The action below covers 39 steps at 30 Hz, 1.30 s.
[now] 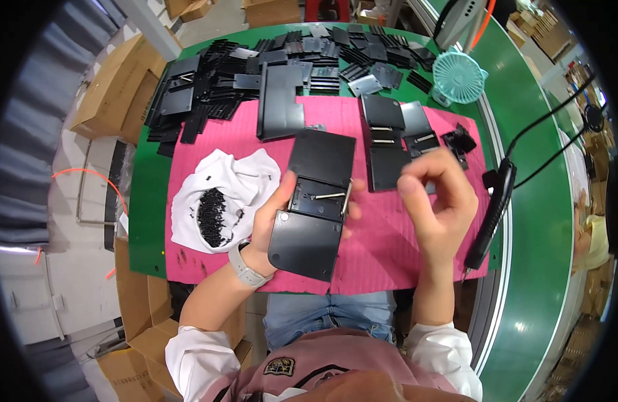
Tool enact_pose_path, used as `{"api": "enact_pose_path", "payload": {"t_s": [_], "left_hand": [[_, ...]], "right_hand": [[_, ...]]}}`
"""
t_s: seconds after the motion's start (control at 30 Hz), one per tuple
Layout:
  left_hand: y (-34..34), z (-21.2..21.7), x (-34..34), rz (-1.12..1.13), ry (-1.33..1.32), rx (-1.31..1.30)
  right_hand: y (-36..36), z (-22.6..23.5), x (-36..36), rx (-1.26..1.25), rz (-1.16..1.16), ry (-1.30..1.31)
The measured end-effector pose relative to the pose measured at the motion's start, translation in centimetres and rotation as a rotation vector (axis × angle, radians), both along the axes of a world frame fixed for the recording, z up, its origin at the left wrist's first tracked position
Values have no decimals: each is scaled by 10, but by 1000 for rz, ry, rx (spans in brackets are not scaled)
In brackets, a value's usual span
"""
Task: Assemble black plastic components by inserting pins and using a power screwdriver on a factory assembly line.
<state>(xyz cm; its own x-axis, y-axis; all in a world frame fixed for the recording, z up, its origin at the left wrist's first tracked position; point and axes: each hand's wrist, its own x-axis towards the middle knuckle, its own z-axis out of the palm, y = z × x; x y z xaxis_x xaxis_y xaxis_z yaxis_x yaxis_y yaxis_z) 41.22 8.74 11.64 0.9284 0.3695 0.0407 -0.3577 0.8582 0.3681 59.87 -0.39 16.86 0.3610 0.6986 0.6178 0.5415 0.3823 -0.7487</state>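
Observation:
My left hand (263,221) is closed round a black hinged plate assembly (306,242), two flat panels joined by a narrower middle section with silvery rods across it. The assembly is tilted above the pink sheet (376,241). Off to its right, my right hand (442,204) is raised with thumb and forefinger pinched together; whatever they hold, if anything, is too small to make out. On the left lies a white cloth (252,167) bearing a heap of small black screws (214,218). A similar black plate assembly (387,167) rests on the sheet beyond my right hand.
A black electric screwdriver (493,218) hangs by its cable at the right. Behind it stands a turquoise fan (459,79). Stacked black plates (215,100) cover the green table's (147,221) far side. A larger black bracket (282,110) and a black fixture (459,139) lie nearer.

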Motion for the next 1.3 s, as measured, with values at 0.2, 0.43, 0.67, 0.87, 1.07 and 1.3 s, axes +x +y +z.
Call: {"api": "enact_pose_path", "payload": {"t_s": [0.2,0.43,0.67,0.87,1.07,1.3], "left_hand": [[-11,6,4,245,176,86],[-10,0,-1,263,357,178],[-8,3,3,137,353,326],[-10,10,5,73,347,234],[-10,10,6,57,320,233],[-10,14,8,94,382,389]], "right_hand": [[3,-16,-33,-311,116,-60],[5,-25,-30,-250,174,-342],[4,-33,-26,-113,202,-517],[5,-37,-28,-67,258,-513],[2,-36,-29,-83,305,-484],[-1,-30,-27,-173,281,-539]]}}
